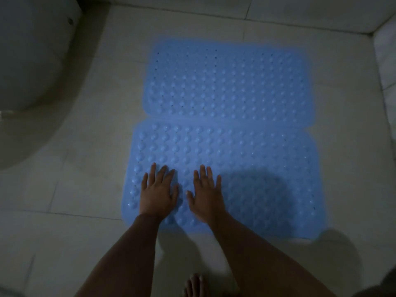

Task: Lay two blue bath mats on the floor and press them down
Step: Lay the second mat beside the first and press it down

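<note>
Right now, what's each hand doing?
Left hand: open, flat on the near blue mat, holding nothing.
Right hand: open, flat on the same mat, holding nothing.

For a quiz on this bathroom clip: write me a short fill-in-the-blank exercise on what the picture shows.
1. Both the left hand and the right hand lie flat on the ____ blue bath mat.
2. The far blue bath mat and the near one lie ____ by side on the tiled floor.
3. The toilet base stands to the ____ of the mats.
4. At the bottom edge a bare ____ shows.

Missing words: near; side; left; foot
</note>
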The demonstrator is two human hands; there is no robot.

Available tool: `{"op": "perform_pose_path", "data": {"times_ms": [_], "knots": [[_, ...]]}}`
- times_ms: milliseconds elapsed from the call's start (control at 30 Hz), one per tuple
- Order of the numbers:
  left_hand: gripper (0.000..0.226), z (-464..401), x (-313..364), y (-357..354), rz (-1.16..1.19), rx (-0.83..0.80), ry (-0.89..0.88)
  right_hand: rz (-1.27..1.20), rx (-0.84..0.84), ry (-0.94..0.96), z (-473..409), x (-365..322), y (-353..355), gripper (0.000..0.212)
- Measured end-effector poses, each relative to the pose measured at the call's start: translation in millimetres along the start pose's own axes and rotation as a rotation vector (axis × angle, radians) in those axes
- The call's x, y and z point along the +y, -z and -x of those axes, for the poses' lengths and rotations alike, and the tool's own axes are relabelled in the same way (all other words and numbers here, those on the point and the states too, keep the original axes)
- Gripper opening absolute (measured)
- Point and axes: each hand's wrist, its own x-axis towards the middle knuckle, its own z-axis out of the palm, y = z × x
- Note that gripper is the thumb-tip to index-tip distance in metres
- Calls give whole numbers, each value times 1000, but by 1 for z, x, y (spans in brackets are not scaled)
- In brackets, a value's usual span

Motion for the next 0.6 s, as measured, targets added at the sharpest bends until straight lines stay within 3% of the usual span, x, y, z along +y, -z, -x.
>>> {"op": "perform_pose_path", "data": {"times_ms": [233, 433, 500, 600], "knots": [[57, -3, 8, -31, 24, 56, -36, 47, 120, 75, 4, 13, -23, 79], [58, -9, -4, -18, -1, 45, -24, -16, 79, 82, 6, 10, -22, 88], [58, -12, -3, -7, -8, 37, -16, -163, 83, 84, 2, 11, -8, 82], [59, -15, 16, 3, 12, -4, -19, -394, 223, 114, -2, 34, 28, 56]]}}
